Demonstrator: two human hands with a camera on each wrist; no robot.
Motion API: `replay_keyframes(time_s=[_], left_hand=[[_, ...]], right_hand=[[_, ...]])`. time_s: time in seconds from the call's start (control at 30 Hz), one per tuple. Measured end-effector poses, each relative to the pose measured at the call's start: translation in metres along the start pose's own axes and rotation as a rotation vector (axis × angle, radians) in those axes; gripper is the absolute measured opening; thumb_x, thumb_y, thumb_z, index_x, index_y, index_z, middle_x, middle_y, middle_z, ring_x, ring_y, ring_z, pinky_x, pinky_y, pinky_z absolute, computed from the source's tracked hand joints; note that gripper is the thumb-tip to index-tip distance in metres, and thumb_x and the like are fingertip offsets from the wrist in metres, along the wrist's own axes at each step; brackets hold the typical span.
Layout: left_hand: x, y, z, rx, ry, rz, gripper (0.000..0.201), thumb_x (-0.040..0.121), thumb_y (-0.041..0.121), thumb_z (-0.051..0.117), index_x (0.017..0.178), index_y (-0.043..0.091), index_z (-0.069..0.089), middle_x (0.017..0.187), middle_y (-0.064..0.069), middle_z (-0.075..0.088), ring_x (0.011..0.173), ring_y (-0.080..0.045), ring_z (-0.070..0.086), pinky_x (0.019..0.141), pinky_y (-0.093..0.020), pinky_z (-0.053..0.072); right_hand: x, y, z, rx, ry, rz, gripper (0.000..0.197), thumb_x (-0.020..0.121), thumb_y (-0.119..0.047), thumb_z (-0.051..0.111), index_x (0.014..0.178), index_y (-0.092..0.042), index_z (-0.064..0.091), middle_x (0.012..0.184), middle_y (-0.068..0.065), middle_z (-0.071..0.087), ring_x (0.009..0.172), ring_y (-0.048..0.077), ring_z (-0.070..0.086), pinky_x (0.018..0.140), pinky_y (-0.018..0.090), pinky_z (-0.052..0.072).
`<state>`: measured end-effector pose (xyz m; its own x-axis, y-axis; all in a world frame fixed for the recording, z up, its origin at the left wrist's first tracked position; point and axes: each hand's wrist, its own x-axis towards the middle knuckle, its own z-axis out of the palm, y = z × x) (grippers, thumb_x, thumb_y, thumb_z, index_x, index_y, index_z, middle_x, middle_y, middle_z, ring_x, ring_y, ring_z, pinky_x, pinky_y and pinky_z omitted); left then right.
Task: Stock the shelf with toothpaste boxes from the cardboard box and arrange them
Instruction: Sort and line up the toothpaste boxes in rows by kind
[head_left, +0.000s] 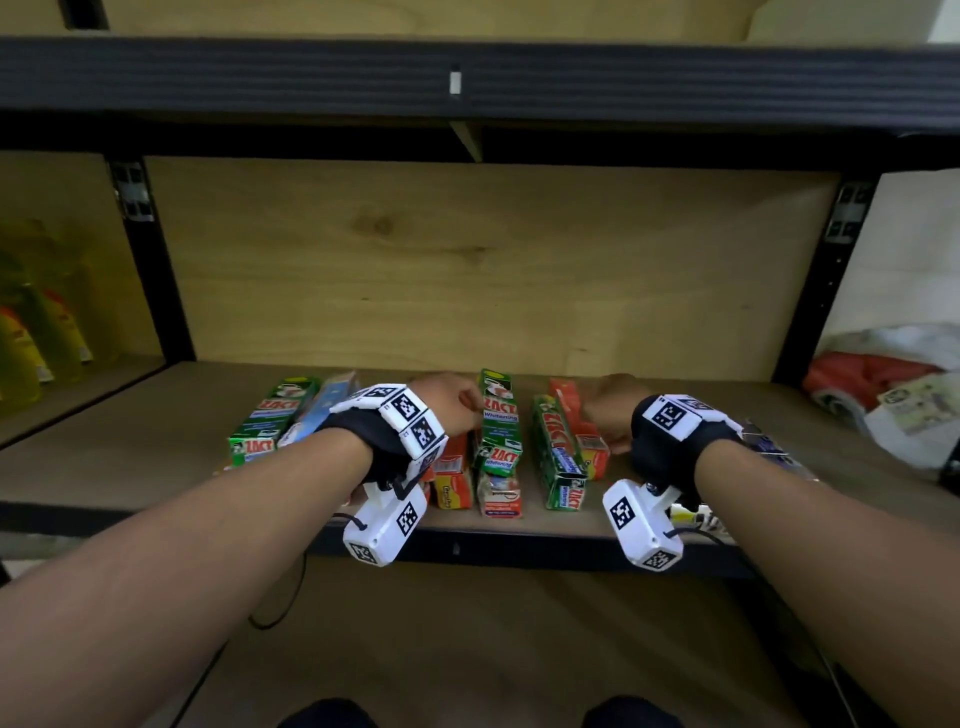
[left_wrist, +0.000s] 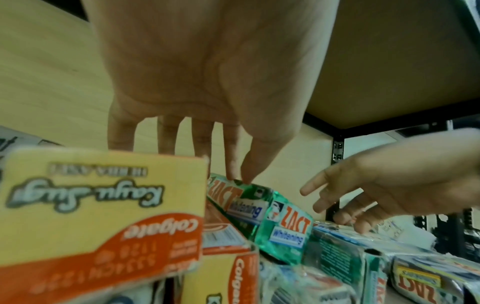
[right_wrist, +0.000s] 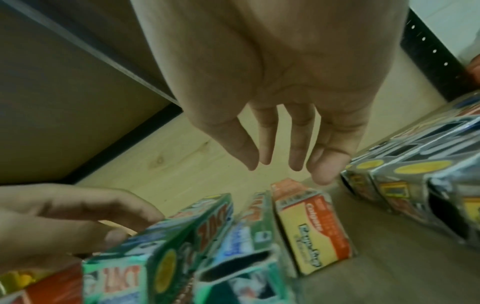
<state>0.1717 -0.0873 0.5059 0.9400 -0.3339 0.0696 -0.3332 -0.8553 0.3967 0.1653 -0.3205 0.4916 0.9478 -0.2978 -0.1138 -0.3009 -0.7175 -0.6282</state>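
Note:
Several toothpaste boxes lie in a loose pile on the wooden shelf (head_left: 130, 441). My left hand (head_left: 452, 408) (left_wrist: 241, 176) pinches the far end of a green ZACT box (head_left: 500, 415) (left_wrist: 259, 205) (right_wrist: 166, 236), which rests tilted on top of orange Colgate boxes (head_left: 452, 478) (left_wrist: 103, 216). My right hand (head_left: 610, 410) (right_wrist: 285, 170) hangs open with straight fingers just over another orange Colgate box (head_left: 595, 452) (right_wrist: 311, 226), holding nothing. A second green ZACT box (head_left: 558, 457) lies between the two hands.
More boxes lie at the left of the pile (head_left: 270, 415), and silvery ones (right_wrist: 415, 174) sit to the right. Yellow bottles (head_left: 31, 338) stand in the left bay. A plastic bag (head_left: 883, 374) lies at the far right. The upper shelf beam (head_left: 467, 78) hangs overhead.

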Motion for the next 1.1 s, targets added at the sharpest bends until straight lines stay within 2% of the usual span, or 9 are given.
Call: replay_keyframes(time_s=[0.07, 0.13, 0.23, 0.4, 0.53, 0.63, 0.77, 0.93, 1.1], left_hand=[[0.002, -0.001, -0.003, 0.002, -0.032, -0.008, 0.027, 0.089, 0.025, 0.067, 0.116, 0.024, 0.064, 0.120, 0.002, 0.065, 0.092, -0.013, 0.056, 0.070, -0.020, 0.044], [0.002, -0.002, -0.005, 0.032, -0.111, -0.019, 0.039, 0.089, 0.027, 0.068, 0.127, 0.024, 0.059, 0.125, 0.003, 0.061, 0.095, -0.013, 0.055, 0.067, -0.020, 0.041], [0.001, -0.006, -0.004, 0.091, -0.140, -0.013, 0.052, 0.087, 0.034, 0.070, 0.135, 0.023, 0.054, 0.131, 0.001, 0.060, 0.108, -0.017, 0.059, 0.079, -0.019, 0.039], [0.003, -0.012, -0.006, 0.222, 0.016, -0.080, 0.052, 0.095, 0.029, 0.057, 0.145, 0.021, 0.044, 0.140, -0.007, 0.055, 0.121, -0.025, 0.055, 0.097, -0.026, 0.042], [0.005, -0.021, -0.010, 0.163, 0.002, -0.207, 0.059, 0.091, 0.034, 0.063, 0.145, 0.020, 0.045, 0.137, -0.005, 0.057, 0.114, -0.023, 0.060, 0.081, -0.024, 0.047], [0.003, -0.024, -0.014, 0.161, -0.002, -0.271, 0.057, 0.086, 0.044, 0.067, 0.135, 0.018, 0.055, 0.123, -0.005, 0.066, 0.102, -0.021, 0.064, 0.078, -0.026, 0.050], [-0.001, -0.030, -0.018, 0.040, 0.043, -0.289, 0.030, 0.079, 0.040, 0.074, 0.099, 0.020, 0.065, 0.106, -0.007, 0.073, 0.095, -0.023, 0.070, 0.086, -0.037, 0.058], [-0.007, -0.037, -0.022, -0.071, 0.126, -0.309, 0.042, 0.081, 0.039, 0.074, 0.116, 0.017, 0.069, 0.118, -0.003, 0.068, 0.104, -0.022, 0.065, 0.094, -0.034, 0.053], [-0.014, -0.041, -0.032, -0.183, 0.151, -0.297, 0.016, 0.080, 0.034, 0.076, 0.079, 0.028, 0.061, 0.105, -0.004, 0.072, 0.099, -0.023, 0.068, 0.090, -0.035, 0.055]], right_hand=[[0.005, 0.006, 0.002, -0.084, -0.031, 0.028, 0.037, 0.086, -0.039, 0.059, 0.115, -0.016, 0.060, 0.117, 0.007, 0.066, 0.099, 0.026, 0.065, 0.086, 0.033, 0.053], [-0.002, 0.004, 0.003, -0.079, -0.066, 0.029, 0.021, 0.095, -0.031, 0.056, 0.104, -0.012, 0.057, 0.106, 0.010, 0.063, 0.091, 0.027, 0.059, 0.081, 0.032, 0.047], [-0.007, -0.002, 0.007, -0.118, -0.077, 0.000, 0.007, 0.087, -0.013, 0.060, 0.092, -0.008, 0.060, 0.096, 0.016, 0.063, 0.082, 0.028, 0.058, 0.075, 0.036, 0.048], [0.000, -0.004, 0.016, -0.225, -0.061, -0.009, 0.008, 0.086, -0.009, 0.064, 0.087, -0.002, 0.060, 0.087, 0.017, 0.062, 0.074, 0.031, 0.059, 0.067, 0.038, 0.051], [-0.001, -0.005, 0.010, -0.256, -0.058, -0.011, 0.015, 0.081, -0.016, 0.069, 0.073, -0.006, 0.062, 0.076, 0.013, 0.069, 0.070, 0.031, 0.068, 0.074, 0.038, 0.058], [0.000, -0.003, 0.006, -0.269, -0.021, -0.027, 0.024, 0.069, -0.031, 0.075, 0.075, -0.008, 0.073, 0.077, 0.008, 0.075, 0.070, 0.028, 0.073, 0.074, 0.041, 0.063], [-0.004, 0.001, 0.003, -0.227, 0.006, -0.024, 0.031, 0.067, -0.035, 0.075, 0.087, -0.011, 0.073, 0.085, 0.007, 0.074, 0.075, 0.025, 0.072, 0.075, 0.040, 0.062], [-0.020, -0.007, -0.011, -0.091, 0.012, -0.023, 0.049, 0.064, -0.033, 0.084, 0.101, -0.005, 0.069, 0.095, 0.015, 0.073, 0.085, 0.034, 0.072, 0.078, 0.050, 0.061], [-0.039, -0.022, -0.021, -0.007, 0.030, -0.092, 0.042, 0.076, -0.031, 0.078, 0.109, -0.007, 0.069, 0.107, 0.014, 0.069, 0.096, 0.035, 0.069, 0.086, 0.050, 0.058]])
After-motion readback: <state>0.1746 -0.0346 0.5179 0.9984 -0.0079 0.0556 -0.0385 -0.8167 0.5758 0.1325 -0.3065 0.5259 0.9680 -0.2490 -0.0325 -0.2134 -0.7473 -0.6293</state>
